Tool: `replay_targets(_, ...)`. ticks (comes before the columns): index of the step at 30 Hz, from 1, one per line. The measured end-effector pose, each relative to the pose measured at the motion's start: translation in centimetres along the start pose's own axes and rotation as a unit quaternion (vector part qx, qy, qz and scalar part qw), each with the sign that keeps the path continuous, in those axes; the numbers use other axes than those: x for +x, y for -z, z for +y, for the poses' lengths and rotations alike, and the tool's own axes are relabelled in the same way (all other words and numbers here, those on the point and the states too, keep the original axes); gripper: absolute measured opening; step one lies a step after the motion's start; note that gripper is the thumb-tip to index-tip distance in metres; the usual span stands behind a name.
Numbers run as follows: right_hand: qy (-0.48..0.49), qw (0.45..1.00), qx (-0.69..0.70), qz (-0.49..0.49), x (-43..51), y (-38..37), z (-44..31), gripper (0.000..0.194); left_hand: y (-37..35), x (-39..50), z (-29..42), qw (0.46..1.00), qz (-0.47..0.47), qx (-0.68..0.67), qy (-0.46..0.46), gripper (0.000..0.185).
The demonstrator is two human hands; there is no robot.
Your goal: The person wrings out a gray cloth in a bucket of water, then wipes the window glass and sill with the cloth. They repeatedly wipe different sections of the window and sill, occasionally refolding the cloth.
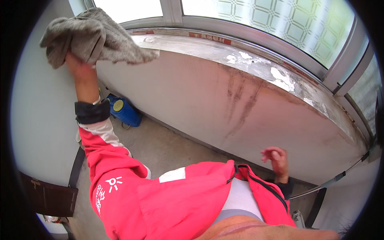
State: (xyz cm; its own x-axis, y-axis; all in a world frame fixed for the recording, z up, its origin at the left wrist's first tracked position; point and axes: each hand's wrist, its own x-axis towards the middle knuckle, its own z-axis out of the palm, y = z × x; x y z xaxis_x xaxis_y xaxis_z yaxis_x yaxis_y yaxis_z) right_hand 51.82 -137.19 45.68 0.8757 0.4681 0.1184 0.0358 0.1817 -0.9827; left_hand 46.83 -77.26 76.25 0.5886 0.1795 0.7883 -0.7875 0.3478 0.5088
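Observation:
My left hand (78,63) is raised at the upper left and grips a grey-brown cloth (87,36). The cloth drapes over the hand and hides most of the fingers. It is close to the white side wall (39,111) and the left end of the window; whether it touches either I cannot tell. Lower down on the right, my right hand (277,160) hangs in front of the wall under the window (186,99), fingers loosely bent and holding nothing. Between them runs a window sill (255,64) with flaking white paint and dark stains.
Aluminium window frames (172,15) with patterned frosted glass (279,27) rise above the sill. On the concrete floor (162,138), a blue plastic tank with a yellow cap (126,112) stands in the left corner. A thin metal pole (325,183) slants at the right. A dark brown door (49,196) shows lower left.

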Motion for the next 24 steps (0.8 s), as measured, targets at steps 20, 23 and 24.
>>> replay_targets(20, 0.025, 0.977, 0.170, -0.124, 24.3, -37.6, 1.1, 0.033, 19.6, -18.2, -12.8, 0.897, 0.052, -0.337, 0.282, 0.045)
replay_targets(23, 0.100, 0.977, 0.132, -0.134, 26.1, -37.0, -7.2, 0.034, 20.3, -16.6, -10.2, 0.977, -0.028, -0.036, 0.210, 0.043)
replay_targets(24, 0.132, 0.972, 0.132, -0.142, 26.9, -36.3, -9.3, 0.034, 21.0, -16.4, -11.1, 0.969, -0.080, 0.196, 0.128, 0.043)
